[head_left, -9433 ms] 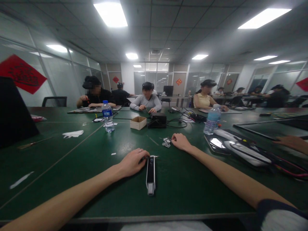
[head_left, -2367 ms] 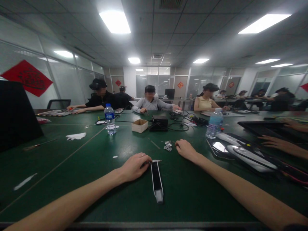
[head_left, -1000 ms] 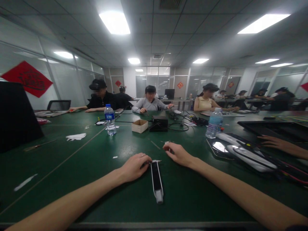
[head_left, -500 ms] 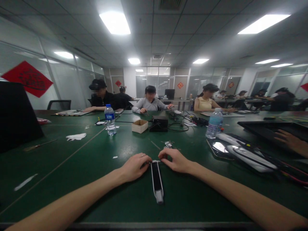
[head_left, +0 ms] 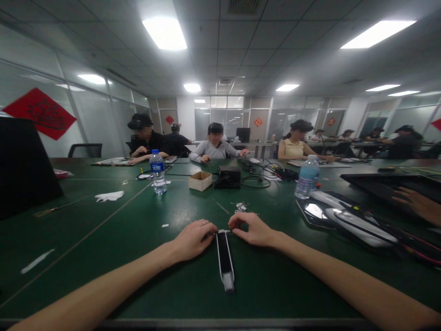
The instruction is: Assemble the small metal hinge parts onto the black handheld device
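Observation:
A long, slim device [head_left: 225, 257] with a white frame, a dark inner face and a pale grey block at its near end lies on the green table in front of me. At its far end, a thin whitish piece [head_left: 223, 231] runs crosswise. My left hand [head_left: 193, 239] is closed in a pinch at the far left corner, fingertips against or right beside the frame. On the other side, my right hand [head_left: 253, 230] pinches with thumb and forefinger by the far right corner. What sits between the fingertips of either hand is too small to make out.
Small metal-looking parts [head_left: 241, 207] lie just beyond my right hand. Farther off stand an open box [head_left: 200, 181], a black unit [head_left: 227, 177] with cables, and two water bottles [head_left: 158, 172]. White-and-black devices [head_left: 358, 225] lie right, near a co-worker's hand [head_left: 418, 202].
My right fingertips have shifted very slightly to the right. My left hand and the slim device stay in place. The co-worker at the far left has raised a hand.

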Demonstrator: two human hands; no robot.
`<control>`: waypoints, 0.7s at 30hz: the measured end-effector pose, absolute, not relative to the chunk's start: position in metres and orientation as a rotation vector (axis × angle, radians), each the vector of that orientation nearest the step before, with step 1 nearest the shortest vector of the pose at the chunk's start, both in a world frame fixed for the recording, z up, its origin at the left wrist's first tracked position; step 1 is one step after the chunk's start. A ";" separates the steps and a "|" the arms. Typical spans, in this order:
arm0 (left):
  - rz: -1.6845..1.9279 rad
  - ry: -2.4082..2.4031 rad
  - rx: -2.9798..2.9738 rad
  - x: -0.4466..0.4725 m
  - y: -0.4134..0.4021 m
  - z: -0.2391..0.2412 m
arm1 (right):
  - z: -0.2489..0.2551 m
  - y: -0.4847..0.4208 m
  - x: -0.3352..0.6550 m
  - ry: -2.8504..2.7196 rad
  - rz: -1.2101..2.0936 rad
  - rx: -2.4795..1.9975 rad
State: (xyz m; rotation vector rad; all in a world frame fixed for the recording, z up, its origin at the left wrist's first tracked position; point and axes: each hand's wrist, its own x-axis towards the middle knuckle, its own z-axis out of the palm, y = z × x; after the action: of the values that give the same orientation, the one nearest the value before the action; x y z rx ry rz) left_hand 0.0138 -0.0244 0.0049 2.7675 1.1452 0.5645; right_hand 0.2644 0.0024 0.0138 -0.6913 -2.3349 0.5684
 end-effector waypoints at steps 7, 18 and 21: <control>0.560 1.150 2.771 0.014 -0.023 0.004 | 0.009 0.006 0.266 -2.324 0.641 -0.715; 0.551 1.172 2.754 0.015 -0.026 0.007 | 0.008 0.006 0.265 -2.316 0.688 -0.747; 0.540 1.180 2.748 0.015 -0.026 0.008 | 0.006 0.007 0.265 -2.294 0.692 -0.737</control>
State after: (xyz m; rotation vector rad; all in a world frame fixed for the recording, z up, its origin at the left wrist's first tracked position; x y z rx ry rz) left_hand 0.0153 -0.0260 0.0078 2.7476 1.1800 0.5400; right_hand 0.2649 0.0074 0.0065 -0.7369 -2.2940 0.6921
